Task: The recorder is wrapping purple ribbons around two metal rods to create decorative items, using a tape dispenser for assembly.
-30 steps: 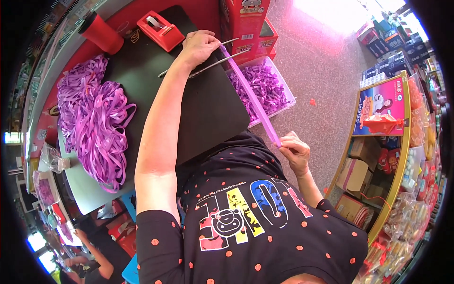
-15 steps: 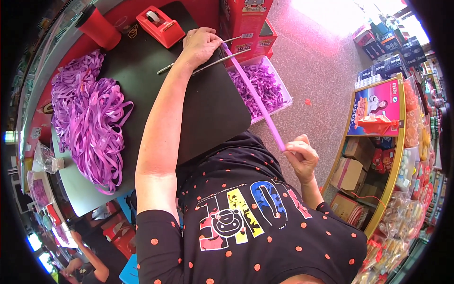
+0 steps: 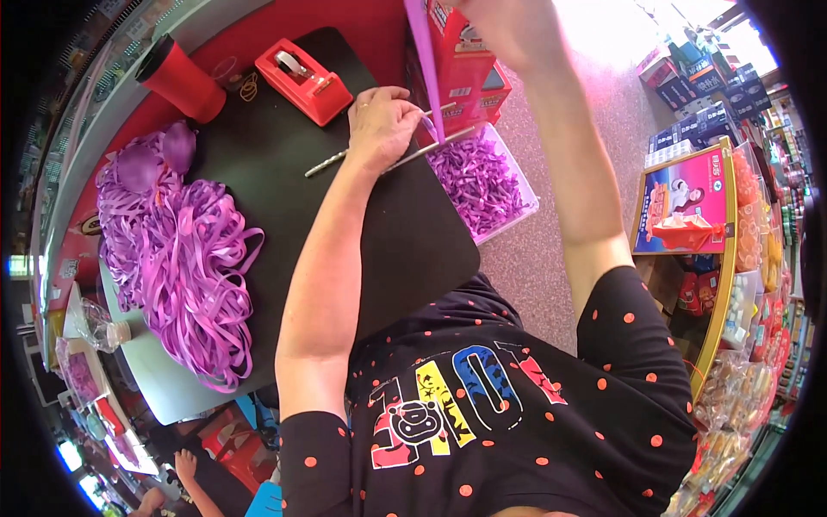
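Two thin metal rods lie across the right edge of the dark tabletop; the upper rod passes under my left hand and the lower rod beside it. My left fingers are closed at the rods, pinching a purple ribbon by its lower end. From there the ribbon runs upward past the top edge of the picture. My right hand is raised at the top edge, blurred and partly cut off, so its fingers and any hold on the ribbon are hidden.
A large heap of purple ribbon loops covers the table's left side. Behind stand a red tape dispenser and a red cup. A white bin of short purple pieces sits beyond the right edge, near red boxes. Shelves line the right.
My right hand has swung from low on the right up to the top edge. The ribbon now runs upward rather than down to the right. My left hand remains at the rods.
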### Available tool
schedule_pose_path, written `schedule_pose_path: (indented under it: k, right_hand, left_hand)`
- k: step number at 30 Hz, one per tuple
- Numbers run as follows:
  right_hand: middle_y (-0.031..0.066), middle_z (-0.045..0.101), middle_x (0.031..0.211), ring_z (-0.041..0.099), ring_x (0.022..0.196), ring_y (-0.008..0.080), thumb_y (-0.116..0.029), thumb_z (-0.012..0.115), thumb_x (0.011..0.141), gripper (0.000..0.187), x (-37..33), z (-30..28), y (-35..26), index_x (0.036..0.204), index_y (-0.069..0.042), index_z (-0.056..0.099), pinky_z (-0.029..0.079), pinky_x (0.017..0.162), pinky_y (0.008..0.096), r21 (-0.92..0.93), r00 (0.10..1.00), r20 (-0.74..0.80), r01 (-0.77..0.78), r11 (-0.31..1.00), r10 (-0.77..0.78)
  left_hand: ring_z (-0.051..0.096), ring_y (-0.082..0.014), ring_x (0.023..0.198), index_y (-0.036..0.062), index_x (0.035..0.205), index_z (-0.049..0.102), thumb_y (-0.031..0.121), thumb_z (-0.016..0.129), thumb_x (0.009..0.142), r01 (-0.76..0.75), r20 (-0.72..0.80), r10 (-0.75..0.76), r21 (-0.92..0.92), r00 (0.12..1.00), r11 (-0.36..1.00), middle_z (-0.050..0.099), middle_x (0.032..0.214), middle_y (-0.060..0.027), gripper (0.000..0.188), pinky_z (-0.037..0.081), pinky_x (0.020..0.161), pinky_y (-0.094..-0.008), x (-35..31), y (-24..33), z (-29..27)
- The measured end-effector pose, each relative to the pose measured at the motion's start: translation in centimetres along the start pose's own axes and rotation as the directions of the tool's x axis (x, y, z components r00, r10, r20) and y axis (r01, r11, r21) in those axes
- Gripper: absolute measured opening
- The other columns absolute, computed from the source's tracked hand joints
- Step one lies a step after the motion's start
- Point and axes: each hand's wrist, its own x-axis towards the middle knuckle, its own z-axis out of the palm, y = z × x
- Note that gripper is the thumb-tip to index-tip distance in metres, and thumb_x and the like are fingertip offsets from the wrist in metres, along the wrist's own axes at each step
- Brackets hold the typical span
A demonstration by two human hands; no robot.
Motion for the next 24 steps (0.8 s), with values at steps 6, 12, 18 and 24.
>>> schedule_pose_path:
  k: [6,12,18,24]
  right_hand:
    - [0.0083,0.062,0.113,0.051,0.088,0.0097,-0.041,0.042,0.099,0.048,4.2,-5.1,11.2,0.139,-0.014,0.038,0.039,0.077,0.0216,0.026,0.931,-0.182,-0.318,0.948,0.317]
    - [0.0203,0.056,0.123,0.055,0.101,0.0186,-0.045,0.033,0.100,0.056,2.1,-8.1,18.1,0.141,-0.006,0.031,0.042,0.091,0.0304,0.186,0.898,-0.170,-0.375,0.908,0.406]
    - [0.0201,0.056,0.123,0.056,0.100,0.0188,-0.045,0.033,0.100,0.056,0.9,-9.5,21.3,0.142,-0.008,0.028,0.043,0.091,0.0315,0.285,0.888,-0.125,-0.395,0.874,0.442]
    - [0.0169,0.059,0.118,0.056,0.100,0.0195,-0.042,0.035,0.100,0.054,-3.9,-10.1,25.0,0.142,-0.008,0.031,0.042,0.092,0.0325,0.354,0.794,-0.164,-0.506,0.786,0.585]
  left_hand:
    - [0.043,-0.0265,0.122,0.0123,0.091,0.075,0.016,0.062,0.071,-0.019,0.088,0.020,-0.012,0.996,1.000,0.058,0.121,-0.0063,0.024,0.029,0.105,-0.0411,-0.6,0.8,-1.2]
    - [0.043,-0.0279,0.122,0.0072,0.090,0.072,0.013,0.059,0.071,0.027,0.034,-0.027,0.017,0.999,1.000,0.057,0.123,-0.0080,0.024,0.032,0.105,-0.0398,-0.9,1.7,-1.0]
    - [0.044,-0.0283,0.121,0.0054,0.086,0.071,0.013,0.061,0.071,0.082,-0.012,-0.082,0.010,0.997,0.997,0.057,0.122,-0.0090,0.020,0.034,0.102,-0.0392,-0.9,2.3,-0.9]
    - [0.044,-0.0320,0.114,0.0070,0.082,0.071,0.003,0.067,0.065,0.082,-0.226,-0.098,-0.079,0.969,0.993,0.052,0.120,-0.0119,0.018,0.037,0.099,-0.0402,-0.9,2.8,-0.4]
